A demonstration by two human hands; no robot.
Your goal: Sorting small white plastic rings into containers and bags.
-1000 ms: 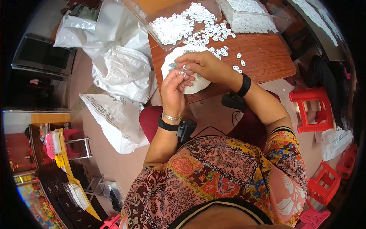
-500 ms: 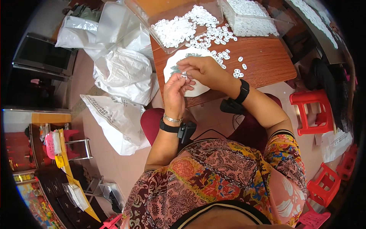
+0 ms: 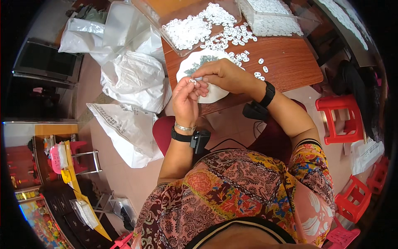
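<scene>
Over the near edge of a white plate (image 3: 215, 96), my two hands meet. My left hand (image 3: 186, 99) is closed, palm up, pinching a small white plastic piece (image 3: 192, 81) between thumb and fingertips. My right hand (image 3: 227, 77) comes in from the right with its fingers bent in a pinch on a thin greyish piece (image 3: 199, 78) beside the white one. Whether the two pieces are joined is too small to tell. A grey-green patch (image 3: 204, 61) covers part of the plate; I cannot tell whether it is tiny parts or a pattern.
Loose white oval pieces with two holes (image 3: 238, 38) are strewn behind the plate on the brown wooden table (image 3: 290, 62). Clear tubs of similar pieces (image 3: 186, 33) (image 3: 275, 25) stand at the back. White sacks (image 3: 132, 83) lie on the left; a red stool (image 3: 342, 118) stands on the right.
Both hands have shifted slightly left, and the right fingers have moved so that a thin greyish piece now shows at their tips. The view has tilted a little.
</scene>
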